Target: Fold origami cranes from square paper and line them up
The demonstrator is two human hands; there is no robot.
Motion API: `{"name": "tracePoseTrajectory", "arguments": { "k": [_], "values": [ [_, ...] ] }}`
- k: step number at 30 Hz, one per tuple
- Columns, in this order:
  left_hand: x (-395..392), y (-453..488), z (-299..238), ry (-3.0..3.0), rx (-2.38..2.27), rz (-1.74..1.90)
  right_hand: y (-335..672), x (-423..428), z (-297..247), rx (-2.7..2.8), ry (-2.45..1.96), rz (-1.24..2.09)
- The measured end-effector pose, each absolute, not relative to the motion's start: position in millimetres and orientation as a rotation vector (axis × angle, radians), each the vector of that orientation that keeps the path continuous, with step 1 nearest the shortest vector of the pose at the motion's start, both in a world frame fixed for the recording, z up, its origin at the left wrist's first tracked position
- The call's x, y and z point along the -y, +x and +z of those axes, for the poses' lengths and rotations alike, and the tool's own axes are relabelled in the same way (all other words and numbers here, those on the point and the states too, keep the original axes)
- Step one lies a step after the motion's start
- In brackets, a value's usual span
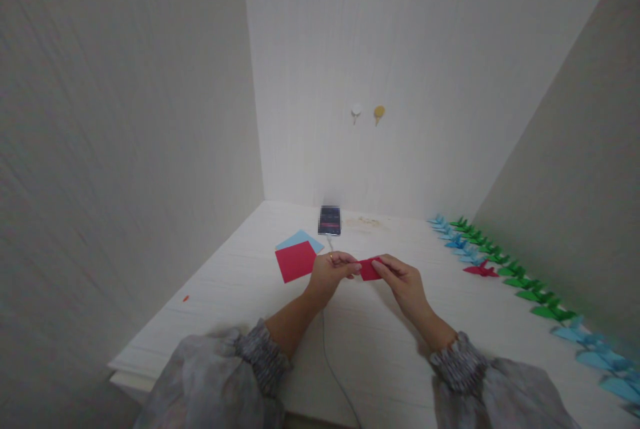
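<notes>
A small folded piece of red paper (369, 270) is held up between my two hands, above the white table. My left hand (331, 277) pinches its left edge between thumb and fingers; a ring shows on one finger. My right hand (403, 282) grips the right side, its thumb lying on the front of the paper. To the left of my left hand, a flat red paper sheet (295, 261) lies partly over a light blue sheet (301, 237).
A phone (329, 221) stands near the back wall, its cable (327, 349) running to the front edge. Along the right side are rows of green paper cranes (520, 282), blue ones (593, 352) and one red crane (481, 269). Two hooks (379, 113) hang on the wall.
</notes>
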State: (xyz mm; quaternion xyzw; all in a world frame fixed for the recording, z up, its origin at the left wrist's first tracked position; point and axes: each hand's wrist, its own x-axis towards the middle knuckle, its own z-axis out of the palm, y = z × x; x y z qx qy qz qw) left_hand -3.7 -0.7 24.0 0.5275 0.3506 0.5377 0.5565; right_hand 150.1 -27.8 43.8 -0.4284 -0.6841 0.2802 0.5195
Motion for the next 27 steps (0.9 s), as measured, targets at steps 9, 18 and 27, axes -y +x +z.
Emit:
{"name": "tracePoseTrajectory", "arguments": {
  "k": [9, 18, 27],
  "values": [
    [1, -3, 22, 1.230, -0.781, 1.287, 150, 24, 37, 1.560, -1.065, 0.697],
    [2, -3, 23, 1.224, -0.739, 1.274, 149, 22, 33, 1.473, -1.010, 0.763],
    [1, -4, 21, 1.211, -0.746, 1.231, 150, 20, 27, 1.418, -0.976, 0.822]
  ]
}}
